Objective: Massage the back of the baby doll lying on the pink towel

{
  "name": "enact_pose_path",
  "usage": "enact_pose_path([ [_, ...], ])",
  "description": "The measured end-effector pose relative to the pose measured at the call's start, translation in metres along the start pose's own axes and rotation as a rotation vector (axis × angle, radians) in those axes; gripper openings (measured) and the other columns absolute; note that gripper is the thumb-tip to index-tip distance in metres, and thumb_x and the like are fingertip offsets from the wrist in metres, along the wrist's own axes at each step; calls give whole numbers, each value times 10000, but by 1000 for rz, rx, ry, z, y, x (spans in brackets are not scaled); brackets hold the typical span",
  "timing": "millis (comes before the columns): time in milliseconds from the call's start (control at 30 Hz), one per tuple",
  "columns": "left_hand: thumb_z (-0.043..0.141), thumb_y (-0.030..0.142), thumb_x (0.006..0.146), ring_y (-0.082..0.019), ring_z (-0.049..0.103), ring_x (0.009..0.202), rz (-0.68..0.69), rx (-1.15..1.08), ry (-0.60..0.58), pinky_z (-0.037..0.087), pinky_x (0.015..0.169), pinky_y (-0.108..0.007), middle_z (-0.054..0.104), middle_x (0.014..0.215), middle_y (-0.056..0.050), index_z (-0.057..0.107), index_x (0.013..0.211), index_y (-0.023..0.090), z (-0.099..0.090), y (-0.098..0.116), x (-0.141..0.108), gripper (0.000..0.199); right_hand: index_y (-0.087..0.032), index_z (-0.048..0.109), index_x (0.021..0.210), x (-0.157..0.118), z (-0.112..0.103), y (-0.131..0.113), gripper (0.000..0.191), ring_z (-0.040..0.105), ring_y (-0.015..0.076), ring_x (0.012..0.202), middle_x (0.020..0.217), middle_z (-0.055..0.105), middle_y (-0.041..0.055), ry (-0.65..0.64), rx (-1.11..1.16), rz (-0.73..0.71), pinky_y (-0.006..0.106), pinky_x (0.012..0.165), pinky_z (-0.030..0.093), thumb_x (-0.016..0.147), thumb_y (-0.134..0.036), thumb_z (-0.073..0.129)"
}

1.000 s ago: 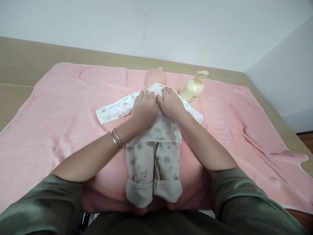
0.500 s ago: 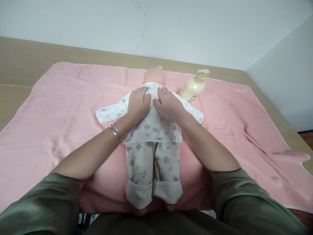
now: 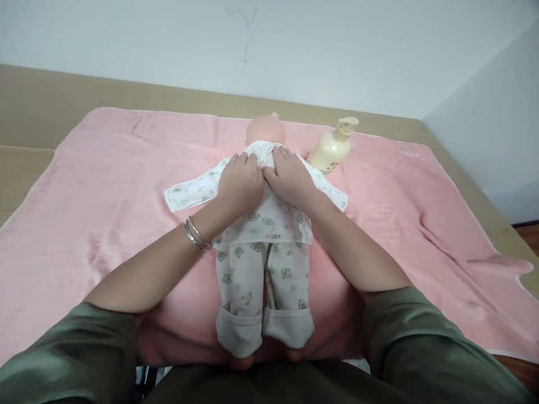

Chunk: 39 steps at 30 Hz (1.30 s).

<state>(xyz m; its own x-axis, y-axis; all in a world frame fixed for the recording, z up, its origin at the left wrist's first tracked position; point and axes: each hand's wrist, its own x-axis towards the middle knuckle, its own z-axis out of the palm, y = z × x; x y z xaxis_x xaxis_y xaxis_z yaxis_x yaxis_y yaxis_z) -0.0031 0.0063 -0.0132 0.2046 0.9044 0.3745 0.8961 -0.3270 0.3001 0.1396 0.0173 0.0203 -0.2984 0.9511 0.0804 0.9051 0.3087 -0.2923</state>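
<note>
Both of my hands rest on the doll [image 3: 267, 227], which lies lengthwise on a pink blanket [image 3: 113, 174], its rounded head [image 3: 265, 130] at the far end and its feet [image 3: 242, 362] at the near edge, close to my body.

My left hand [image 3: 240, 182] sits on the upper part of the patterned shirt [image 3: 265, 230], left of the middle, knuckles up and fingers bent towards the collar. I cannot tell whether those fingers pinch the cloth or only press on it. My right hand [image 3: 290, 175] lies just beside it on the right, fingers pointing far, thumb stretched out towards the left hand; I cannot tell from here whether it grasps any fabric. The cloth is creased around the collar, between the two hands.

The shirt's sleeves spread out to either side, and its hem overlaps the matching trousers [image 3: 248, 275], whose plain cuffs [image 3: 239, 334] are turned up. On my left wrist I see silver bangles [image 3: 192, 240].

A cream pump bottle [image 3: 330, 151] is on the blanket, far and right of the doll, near its right-hand sleeve. The blanket covers much of a wooden surface [image 3: 25, 106], with a pale wall [image 3: 337, 56] on the far side.
</note>
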Motion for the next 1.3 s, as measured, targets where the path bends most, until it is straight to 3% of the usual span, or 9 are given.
enact_pose_path([
  [267,334,237,991,-342,683,1115,-108,-76,-157,546,1040,-503,735,1130,-189,677,1058,128,-16,-9,19,366,90,445,1533,-26,-3,-20,601,491,414,1503,1556,543,319,41,-182,-9,533,1261,383,1082,-284,311],
  [400,281,191,1011,-370,655,1212,7,17,-101,504,1110,-547,718,1187,-237,688,1059,102,-14,0,8,419,96,506,1463,-28,-3,-20,552,549,413,1443,1490,594,328,60,-252,-79,538,1228,421,1073,-215,271],
  [467,266,199,1029,-390,623,1282,41,29,-54,466,1152,-590,701,1243,-264,685,1122,84,-9,7,-3,444,65,550,1420,-20,-4,-14,525,583,397,1397,1469,619,301,46,-209,-83,535,1184,466,1059,-187,264],
  [567,286,232,1045,-402,532,1441,-19,-3,4,423,1200,-627,630,1430,-284,605,1348,52,0,16,-17,475,72,540,1425,-6,-4,-2,534,578,380,1405,1500,600,290,25,-131,-6,509,1188,475,1049,-205,282],
  [700,280,237,1055,-408,415,1557,-29,8,-13,383,1244,-621,524,1574,-292,511,1474,-3,5,18,-19,536,124,446,1501,-8,-7,0,594,497,400,1496,1579,518,316,17,-236,-42,535,1235,434,1050,-233,298],
  [933,261,107,998,-369,600,1311,152,142,-105,465,1167,-559,701,1260,-253,724,1064,50,-10,-3,1,471,121,487,1463,-36,-14,-19,541,579,400,1406,1460,610,336,-40,-438,-125,507,1176,481,1052,-177,302],
  [1100,340,209,1017,-398,543,1397,148,92,-115,462,1168,-593,653,1379,-266,653,1274,44,-20,8,-16,437,51,654,1216,-10,-8,2,479,593,386,1367,1391,650,307,-53,-437,-250,527,1199,455,1002,-68,243],
  [1167,393,233,998,-404,544,1396,110,59,-102,489,1140,-579,636,1402,-271,624,1317,45,-23,15,-21,436,54,646,1251,-2,-6,8,516,551,383,1428,1449,618,305,-27,-433,-258,536,1244,403,992,-52,213],
  [1300,380,134,934,-381,644,1212,128,36,-122,522,1083,-568,718,1145,-232,711,1073,103,-20,7,-10,361,97,497,1459,-11,-3,-2,570,524,413,1464,1541,538,342,19,-329,-140,596,1219,417,1036,-155,211],
])
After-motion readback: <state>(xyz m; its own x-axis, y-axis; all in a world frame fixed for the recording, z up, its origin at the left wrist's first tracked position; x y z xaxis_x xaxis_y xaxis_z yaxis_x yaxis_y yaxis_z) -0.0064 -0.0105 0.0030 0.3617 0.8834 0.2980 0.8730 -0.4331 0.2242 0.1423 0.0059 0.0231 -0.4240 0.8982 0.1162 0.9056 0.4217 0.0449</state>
